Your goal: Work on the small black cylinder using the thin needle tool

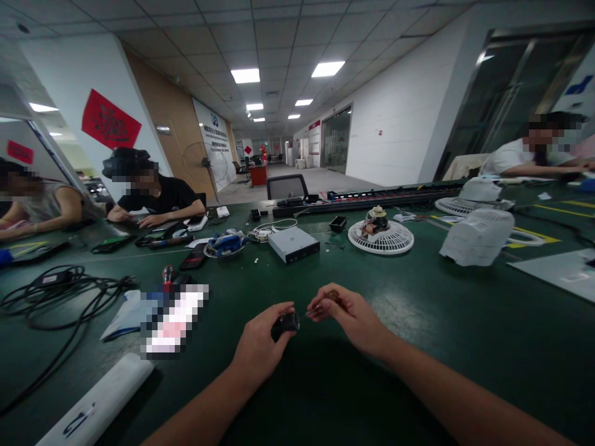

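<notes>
Near the middle of the green table, my left hand [263, 341] is closed around a small black cylindrical part [287, 323], whose round end faces right. My right hand [348, 313] grips a screwdriver with a brownish handle [333, 298]. The thin shaft points left, its tip close to the round end of the black part; whether they touch cannot be made out. Beyond the hands lies a grey disc drive [294, 244]. A small black tray [338, 223] is behind it to the right.
A white fan grille with a motor [380, 238] and a white housing [478, 236] stand at right. Black cables [60, 291], a blue-white packet [132, 314] and a white long box [100, 402] lie left. People sit at the table's far left and far right.
</notes>
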`<state>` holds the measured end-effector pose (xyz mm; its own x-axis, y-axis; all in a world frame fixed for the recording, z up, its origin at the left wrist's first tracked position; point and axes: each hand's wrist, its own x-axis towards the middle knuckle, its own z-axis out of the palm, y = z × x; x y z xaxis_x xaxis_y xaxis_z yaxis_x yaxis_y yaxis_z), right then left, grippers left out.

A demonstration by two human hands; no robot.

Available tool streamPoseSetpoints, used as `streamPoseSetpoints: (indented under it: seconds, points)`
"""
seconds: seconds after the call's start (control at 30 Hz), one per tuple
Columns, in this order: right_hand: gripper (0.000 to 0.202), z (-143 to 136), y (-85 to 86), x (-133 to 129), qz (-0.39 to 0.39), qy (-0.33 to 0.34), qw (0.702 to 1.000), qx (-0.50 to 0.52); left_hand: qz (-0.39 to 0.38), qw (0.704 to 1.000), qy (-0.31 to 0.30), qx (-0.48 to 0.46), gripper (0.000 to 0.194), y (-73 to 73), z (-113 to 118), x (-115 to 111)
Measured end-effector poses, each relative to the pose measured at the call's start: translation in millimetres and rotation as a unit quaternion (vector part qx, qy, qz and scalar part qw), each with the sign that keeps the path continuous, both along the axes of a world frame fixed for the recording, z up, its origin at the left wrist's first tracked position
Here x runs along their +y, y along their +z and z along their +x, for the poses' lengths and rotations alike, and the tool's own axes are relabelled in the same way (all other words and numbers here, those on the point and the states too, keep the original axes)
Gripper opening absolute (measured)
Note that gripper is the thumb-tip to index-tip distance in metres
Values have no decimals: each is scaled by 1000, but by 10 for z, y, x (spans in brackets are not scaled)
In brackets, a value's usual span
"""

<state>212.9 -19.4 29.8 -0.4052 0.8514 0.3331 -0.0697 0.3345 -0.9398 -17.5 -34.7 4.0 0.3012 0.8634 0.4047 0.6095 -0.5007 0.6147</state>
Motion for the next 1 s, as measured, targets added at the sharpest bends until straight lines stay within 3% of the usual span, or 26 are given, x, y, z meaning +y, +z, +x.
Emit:
streamPoseSetpoints:
  seconds: [0.13, 0.23, 0.37, 0.47, 0.53, 0.63, 0.7, 0.8, 1.0]
  points:
    - [13, 3, 51, -110, 162, -68, 976, -129, 10, 1000, 6, 24, 49, 13, 10, 9]
    - [11, -1, 51, -165, 249, -85, 953, -152, 8, 1000, 14, 26, 50, 34, 9, 14]
    - [11, 2, 30, -157, 314, -103, 937, -115, -2, 1000, 18, 21, 52, 28, 1, 25]
    - [16, 2, 38, -83, 333, -125, 913, -198, -10, 1000, 12, 11, 53, 14, -1, 37]
    - [20, 6, 45, -11, 331, -175, 866, -330, -18, 1000, 11, 4, 54, 10, -4, 41]
    - [14, 48, 46, 95, 261, -278, 772, -508, -37, 999, 11, 3, 55, 8, -16, 36]
    - [22, 104, 46, 144, 191, -294, 742, -571, -47, 999, 11, 4, 55, 5, -25, 30]
    - [23, 185, 51, 176, 144, -233, 761, -588, -52, 999, 8, 4, 55, -3, -29, 27]
    - [16, 159, 2, 199, 217, -225, 796, -519, -44, 999, -6, -7, 57, -25, -29, 31]
